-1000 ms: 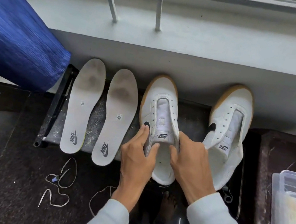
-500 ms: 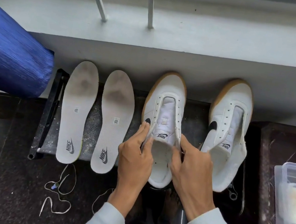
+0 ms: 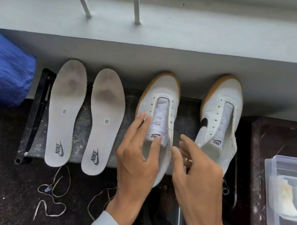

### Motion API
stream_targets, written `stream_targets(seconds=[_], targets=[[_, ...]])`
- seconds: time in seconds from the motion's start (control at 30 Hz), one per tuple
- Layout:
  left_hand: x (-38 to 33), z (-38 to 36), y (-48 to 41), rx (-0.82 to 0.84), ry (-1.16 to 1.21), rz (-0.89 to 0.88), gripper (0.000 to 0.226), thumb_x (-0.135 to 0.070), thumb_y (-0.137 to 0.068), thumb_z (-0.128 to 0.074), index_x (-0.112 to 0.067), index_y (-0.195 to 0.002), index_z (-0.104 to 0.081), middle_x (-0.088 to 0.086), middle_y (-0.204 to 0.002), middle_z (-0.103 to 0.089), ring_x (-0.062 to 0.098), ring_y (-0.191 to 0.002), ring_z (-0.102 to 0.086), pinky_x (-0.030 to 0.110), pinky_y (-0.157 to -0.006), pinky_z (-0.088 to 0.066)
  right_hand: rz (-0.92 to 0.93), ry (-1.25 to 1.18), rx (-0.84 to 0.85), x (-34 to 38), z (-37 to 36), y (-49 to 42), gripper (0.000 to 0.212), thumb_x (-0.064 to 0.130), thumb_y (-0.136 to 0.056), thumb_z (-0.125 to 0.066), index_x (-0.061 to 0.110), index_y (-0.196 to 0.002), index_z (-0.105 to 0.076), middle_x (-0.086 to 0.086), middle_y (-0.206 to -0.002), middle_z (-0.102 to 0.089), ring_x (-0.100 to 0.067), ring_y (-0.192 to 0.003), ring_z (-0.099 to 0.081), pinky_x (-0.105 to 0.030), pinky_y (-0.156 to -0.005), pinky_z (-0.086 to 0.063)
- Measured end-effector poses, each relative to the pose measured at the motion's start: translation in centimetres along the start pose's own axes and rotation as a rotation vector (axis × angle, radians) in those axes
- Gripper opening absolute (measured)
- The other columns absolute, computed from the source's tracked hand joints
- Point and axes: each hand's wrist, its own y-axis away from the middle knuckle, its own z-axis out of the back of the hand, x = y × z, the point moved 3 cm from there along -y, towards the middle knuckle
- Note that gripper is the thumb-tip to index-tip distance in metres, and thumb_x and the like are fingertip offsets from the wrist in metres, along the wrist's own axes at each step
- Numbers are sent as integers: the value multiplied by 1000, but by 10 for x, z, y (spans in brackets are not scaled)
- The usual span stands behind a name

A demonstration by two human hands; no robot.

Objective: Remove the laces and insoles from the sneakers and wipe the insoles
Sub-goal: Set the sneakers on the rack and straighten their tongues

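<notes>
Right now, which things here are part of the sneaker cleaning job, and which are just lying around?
Part of the job:
two insoles
near sneaker, left hand on it, right hand beside it
far sneaker
laces on the floor
plastic box with what may be a wiping cloth

Just lying about:
blue fabric
black rack

Left hand [image 3: 137, 161] fingers spread, right hand [image 3: 196, 180] loosely curled, neither gripping

Soft, even daylight; shadows faint. Wide-angle bowing at the frame edges. Slight motion blur on the right hand [image 3: 197, 186].
</notes>
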Motion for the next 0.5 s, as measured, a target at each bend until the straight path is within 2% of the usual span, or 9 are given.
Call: stream_targets(seconds=[0.07, 0.13, 0.17, 0.23, 0.27, 0.33, 0.43, 0.5], targets=[[-19, -8, 7, 1, 50, -60, 45, -14, -92, -69, -12, -135, -60, -2, -140, -60, 4, -132, -52, 14, -111, -37, -19, -25, -65, -3, 21, 0, 31, 16, -91, -75, 13, -122, -74, 4, -102, -77, -1, -83, -71, -2, -85, -49], [-33, -22, 14, 64, 123, -55, 41, -14, -92, -68, -14, -133, -62, -5, -134, -64, 1, -127, -55, 19, -109, -43, -10, -2, -130, -11, 40, -5, 31, 12, -91, -74, 12, -122, -73, 1, -107, -76, -2, -90, -69, -1, -87, -48], [-37, -30, 17, 105, 169, -21, 41, -15, -93, -67, -15, -134, -62, -6, -134, -65, 0, -126, -56, 22, -108, -45, -1, 25, -148, -17, 47, -8, 33, 10, -91, -74, 12, -123, -72, -2, -112, -75, -5, -95, -69, -10, -91, -52], [-41, -45, 25, 173, 254, 51, 42, -15, -95, -65, -18, -137, -59, -9, -136, -62, -3, -127, -55, 23, -108, -46, 1, 79, -148, -34, 53, -13, 41, 5, -90, -74, 11, -130, -68, -5, -126, -70, -20, -109, -69, -38, -98, -59], [-43, -51, 27, 190, 267, 62, 43, -15, -96, -64, -18, -138, -57, -9, -138, -60, -3, -129, -53, 22, -109, -45, -9, 93, -145, -42, 55, -15, 45, 4, -90, -74, 10, -134, -65, -6, -130, -68, -23, -115, -67, -47, -99, -59], [-44, -61, 31, 204, 232, 44, 45, -15, -97, -62, -16, -141, -53, -7, -143, -56, -3, -134, -48, 19, -112, -40, -12, 95, -152, -55, 56, -17, 48, 4, -91, -73, 9, -137, -63, -7, -134, -67, -24, -121, -64, -52, -100, -57], [-46, -77, 31, 262, 191, 39, 49, -12, -98, -59, -13, -145, -47, -4, -149, -51, 1, -140, -41, 18, -116, -33, 36, 116, -228, -65, 59, -16, 45, 3, -91, -73, 7, -135, -64, -11, -130, -67, -30, -116, -63, -52, -96, -57], [-45, -87, 33, 304, 170, 36, 52, -11, -97, -57, -12, -148, -44, -2, -151, -48, 5, -143, -39, 19, -118, -30, -16, 122, -218, -73, 58, -17, 50, 5, -90, -74, 7, -138, -61, -13, -132, -65, -33, -118, -63, -53, -97, -57]])
